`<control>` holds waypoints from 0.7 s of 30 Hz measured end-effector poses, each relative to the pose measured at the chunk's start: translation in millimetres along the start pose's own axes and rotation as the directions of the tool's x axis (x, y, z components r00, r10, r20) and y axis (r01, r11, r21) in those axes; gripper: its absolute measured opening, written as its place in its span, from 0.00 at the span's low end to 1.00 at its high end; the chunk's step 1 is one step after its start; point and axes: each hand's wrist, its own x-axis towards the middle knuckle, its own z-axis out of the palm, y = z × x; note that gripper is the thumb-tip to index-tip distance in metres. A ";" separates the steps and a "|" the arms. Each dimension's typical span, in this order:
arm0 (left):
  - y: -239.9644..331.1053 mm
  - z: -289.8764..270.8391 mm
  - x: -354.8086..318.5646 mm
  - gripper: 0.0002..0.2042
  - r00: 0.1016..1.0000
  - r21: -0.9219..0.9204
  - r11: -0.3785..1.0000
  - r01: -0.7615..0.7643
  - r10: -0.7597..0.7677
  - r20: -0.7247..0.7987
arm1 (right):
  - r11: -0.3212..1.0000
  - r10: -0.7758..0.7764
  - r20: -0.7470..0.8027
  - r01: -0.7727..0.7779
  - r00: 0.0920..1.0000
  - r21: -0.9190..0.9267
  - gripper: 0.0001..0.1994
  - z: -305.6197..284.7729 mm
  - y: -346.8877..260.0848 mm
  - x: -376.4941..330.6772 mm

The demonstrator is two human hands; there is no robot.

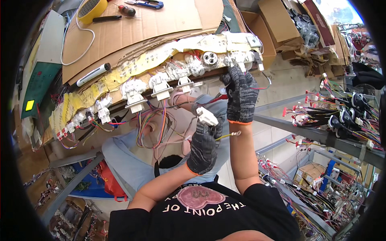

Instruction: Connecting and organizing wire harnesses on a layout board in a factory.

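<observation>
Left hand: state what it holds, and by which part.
The left hand holds a white plastic connector by its lower side; the grip is partly hidden.

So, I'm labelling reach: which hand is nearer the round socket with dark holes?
Right. In view, the right hand is below and to the right of the round socket; the left hand, holding a white connector, is much farther below it.

The left hand (204, 146) and right hand (242, 94) are covered by dark grey knitted gloves (200, 158) with orange hems (240, 122). A black short-sleeved T-shirt (257, 221), printed with a pink heart (201, 197) and white lettering (213, 211), is worn with light blue trousers (122, 156).
</observation>
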 end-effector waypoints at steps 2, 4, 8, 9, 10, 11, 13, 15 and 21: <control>-4.3 -12.5 -4.6 0.16 0.982 -0.539 0.832 0.132 -0.037 0.183 | 0.996 -0.059 0.037 0.062 0.998 -0.058 0.08 -10.5 2.5 -3.6; 5.6 -4.9 -6.6 0.17 0.996 -0.297 0.955 -0.013 0.038 0.079 | 0.908 -0.345 0.077 0.353 0.935 -0.226 0.13 -31.2 12.3 -8.0; -12.3 -13.6 4.9 0.18 0.978 -0.036 0.980 -0.197 0.194 -0.075 | 0.511 -0.712 0.049 0.565 0.700 -0.648 0.10 -38.2 13.0 -62.2; -9.1 -13.4 4.6 0.18 0.976 -0.081 0.973 -0.214 0.210 -0.061 | 0.548 -0.591 0.220 0.586 0.776 -0.598 0.09 -29.1 0.0 -73.6; -3.5 -9.6 4.2 0.18 0.952 0.336 0.897 -0.288 0.305 0.003 | 0.608 -0.542 0.261 0.587 0.799 -0.534 0.07 -14.5 -6.7 -80.8; 10.6 -1.4 1.7 0.18 0.951 0.342 0.893 -0.292 0.310 0.005 | 0.668 -0.431 0.258 0.498 0.865 -0.553 0.06 -11.3 3.5 -75.9; 31.6 9.8 4.4 0.17 0.935 0.500 0.810 -0.307 0.354 0.002 | 0.715 -0.309 0.360 0.464 0.880 -0.522 0.08 4.0 -6.1 -66.1; 32.2 8.4 6.8 0.14 0.920 0.385 0.854 -0.350 0.390 -0.028 | 0.689 -0.400 0.462 0.592 0.792 -0.418 0.08 3.9 9.1 -45.4; 63.3 4.2 11.7 0.14 0.732 0.540 0.511 -0.668 0.582 0.355 | 0.365 -0.387 0.746 0.833 0.542 -0.416 0.10 6.4 4.3 -15.0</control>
